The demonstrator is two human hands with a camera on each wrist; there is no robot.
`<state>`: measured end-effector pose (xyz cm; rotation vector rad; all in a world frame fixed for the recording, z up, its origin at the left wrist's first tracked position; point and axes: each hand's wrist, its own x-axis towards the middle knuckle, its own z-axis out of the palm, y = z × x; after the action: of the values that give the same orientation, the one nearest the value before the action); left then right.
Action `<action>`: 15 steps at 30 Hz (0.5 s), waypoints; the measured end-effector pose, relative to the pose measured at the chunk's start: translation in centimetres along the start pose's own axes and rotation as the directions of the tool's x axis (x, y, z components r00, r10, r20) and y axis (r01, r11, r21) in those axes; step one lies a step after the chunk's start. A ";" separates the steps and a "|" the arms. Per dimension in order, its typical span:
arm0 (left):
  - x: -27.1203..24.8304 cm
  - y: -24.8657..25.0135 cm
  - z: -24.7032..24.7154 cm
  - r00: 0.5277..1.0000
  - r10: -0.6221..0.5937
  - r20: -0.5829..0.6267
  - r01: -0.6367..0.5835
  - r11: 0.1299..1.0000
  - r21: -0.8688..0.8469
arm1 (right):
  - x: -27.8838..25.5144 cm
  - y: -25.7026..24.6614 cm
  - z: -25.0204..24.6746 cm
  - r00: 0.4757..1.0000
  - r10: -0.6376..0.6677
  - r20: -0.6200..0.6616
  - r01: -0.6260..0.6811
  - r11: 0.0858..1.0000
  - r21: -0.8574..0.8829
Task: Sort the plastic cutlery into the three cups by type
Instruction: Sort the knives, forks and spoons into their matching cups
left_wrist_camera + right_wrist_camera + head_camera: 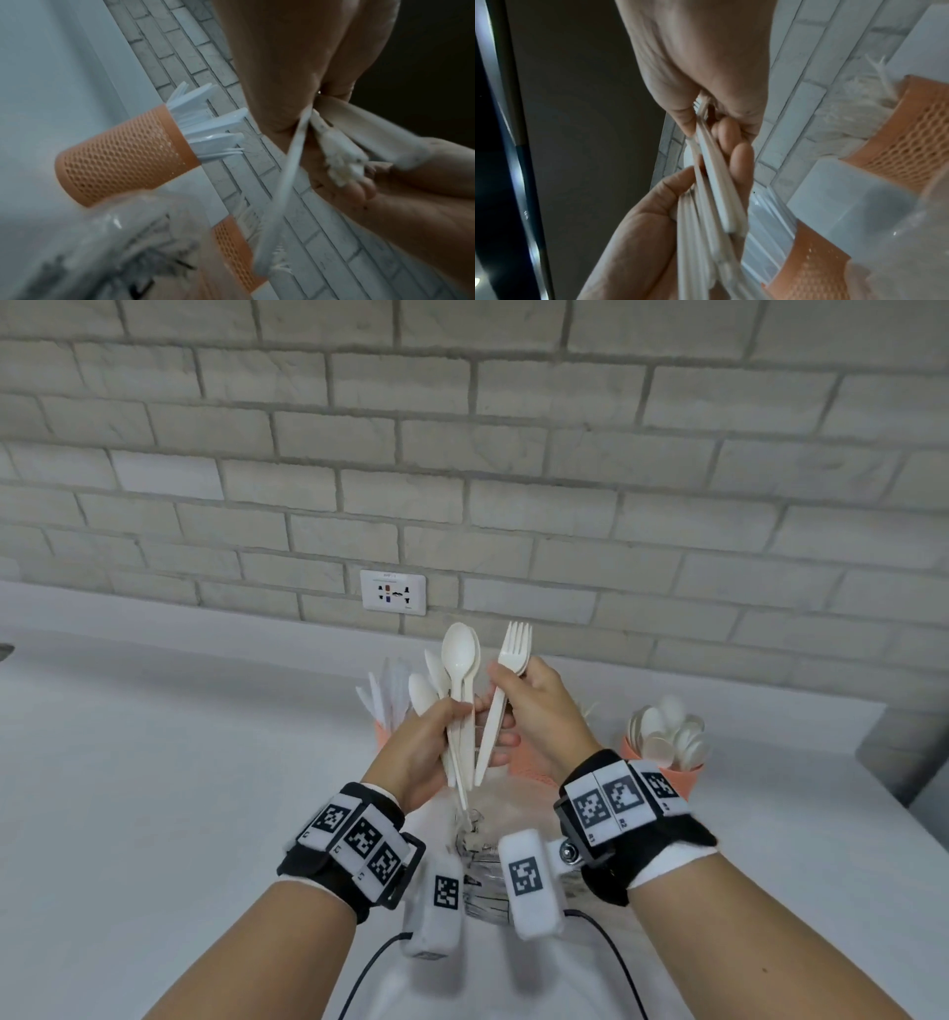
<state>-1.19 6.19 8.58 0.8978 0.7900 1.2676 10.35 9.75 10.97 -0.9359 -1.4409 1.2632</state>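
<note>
White plastic, all of it: a bunch of spoons (458,690) is held upright in the left hand (418,752), fingers and thumb curled round the handles, bowls fanned upward. In the left wrist view the handle ends (342,160) poke out below the fingers, blurred.

Fork (506,690): white plastic, tines up, pinched by the right hand (539,711) between thumb and fingers near its neck; its handle slants down to the left and crosses the spoon handles. The two hands touch at the fingertips. In the right wrist view the fork handle (718,182) lies along the curled fingers (741,162).

Cups, three, orange, perforated mesh walls, standing on the white counter (154,762) toward its back edge, by the wall:
- left cup (123,154), holding white knives (387,690), blades up; partly hidden behind the left hand in the head view.
- middle cup (529,765), mostly hidden behind the right hand; fork tines (875,67) show above it in the right wrist view.
- right cup (683,778), nearest the counter's right edge, full of spoons, bowls (667,737) up.

Clear plastic bag (482,855): crumpled, on the counter below the hands, between the wrists.

Wall (513,454): pale grey brick, with a white socket plate (393,592) just above the counter's back edge.

Wrist bands (354,839): black, with printed square markers, on both wrists.
</note>
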 end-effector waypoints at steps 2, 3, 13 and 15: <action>0.5 -0.5 0.6 1.000 0.005 -0.024 -0.005 1.000 0.027 | 0.0 -0.4 -1.4 0.997 -0.004 -0.072 0.008 0.998 0.055; 0.8 -0.7 0.8 0.999 0.014 -0.045 -0.012 0.999 0.046 | 0.0 -0.8 -2.2 0.994 -0.016 -0.110 0.022 0.998 0.055; 1.9 -1.4 2.4 0.991 0.117 -0.061 -0.108 0.984 0.140 | 3.6 -1.7 -10.2 0.757 -0.490 -0.432 0.311 0.852 -0.422; 2.0 -1.6 2.6 0.990 0.129 -0.053 -0.119 0.980 0.157 | 3.8 -0.7 -9.8 0.756 -0.540 -0.370 0.330 0.802 -0.498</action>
<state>2.12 7.75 8.33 1.0484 0.9023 1.3632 18.93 15.65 12.31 -1.0105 -1.4040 0.3178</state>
